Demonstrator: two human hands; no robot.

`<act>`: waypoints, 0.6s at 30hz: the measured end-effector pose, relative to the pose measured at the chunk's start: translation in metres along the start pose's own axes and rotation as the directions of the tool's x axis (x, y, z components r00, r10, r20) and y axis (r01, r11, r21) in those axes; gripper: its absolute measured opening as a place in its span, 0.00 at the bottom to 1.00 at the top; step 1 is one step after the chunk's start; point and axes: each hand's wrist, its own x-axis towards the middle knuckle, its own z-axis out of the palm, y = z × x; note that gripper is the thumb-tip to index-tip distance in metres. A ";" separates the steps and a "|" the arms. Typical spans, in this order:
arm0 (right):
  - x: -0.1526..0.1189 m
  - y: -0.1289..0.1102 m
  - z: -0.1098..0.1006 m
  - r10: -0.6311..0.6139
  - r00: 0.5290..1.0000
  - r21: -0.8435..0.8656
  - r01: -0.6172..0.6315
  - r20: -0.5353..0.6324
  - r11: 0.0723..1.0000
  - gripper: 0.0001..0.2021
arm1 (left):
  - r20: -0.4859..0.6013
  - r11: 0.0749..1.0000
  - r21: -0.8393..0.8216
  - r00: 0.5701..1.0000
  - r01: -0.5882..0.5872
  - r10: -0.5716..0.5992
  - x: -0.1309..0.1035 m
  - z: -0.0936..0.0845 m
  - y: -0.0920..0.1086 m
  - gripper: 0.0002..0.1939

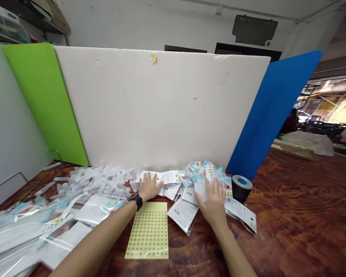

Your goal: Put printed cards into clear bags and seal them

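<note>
My left hand (pixel 148 187), with a black watch (pixel 138 201) on its wrist, lies with fingers spread over white packaged cards (pixel 170 177) by the foot of the white board. To the right, my right hand (pixel 214 201) rests flat, fingers apart, on a heap of clear-bagged cards (pixel 200 169) with light-blue corners. Below and between the hands lie more bagged white cards (pixel 183 214). A yellow sheet of small round stickers (pixel 148 231) sits flat in front of my left hand. Several overlapping packs (pixel 242 213) lie right of my right hand.
Many translucent white plastic pieces (pixel 98 181) are piled at left, behind large clear bags of cards (pixel 25 231). A black tape roll (pixel 241 188) stands at right. White (pixel 161 111), green (pixel 46 100) and blue (pixel 273 111) boards wall in the wooden table (pixel 300 215).
</note>
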 end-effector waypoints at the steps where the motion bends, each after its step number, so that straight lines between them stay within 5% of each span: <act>1: 0.000 0.005 0.001 0.021 1.000 -0.030 -0.022 -0.015 0.999 0.35 | 0.013 0.999 0.028 1.000 -0.015 0.015 -0.002 0.007 0.006 0.25; 8: 0.008 0.027 -0.001 0.076 0.989 -0.124 -0.092 -0.127 0.988 0.36 | 0.034 0.995 0.095 0.999 -0.006 0.003 -0.005 0.034 0.038 0.25; 15: 0.009 0.031 -0.001 0.094 0.959 -0.123 -0.131 -0.268 0.984 0.34 | -0.028 0.993 0.029 0.993 -0.114 0.115 -0.009 0.035 0.053 0.22; 18: 0.008 0.030 -0.002 0.128 0.953 -0.141 -0.172 -0.276 0.975 0.31 | -0.094 0.997 0.018 0.992 -0.077 0.078 -0.010 0.030 0.048 0.21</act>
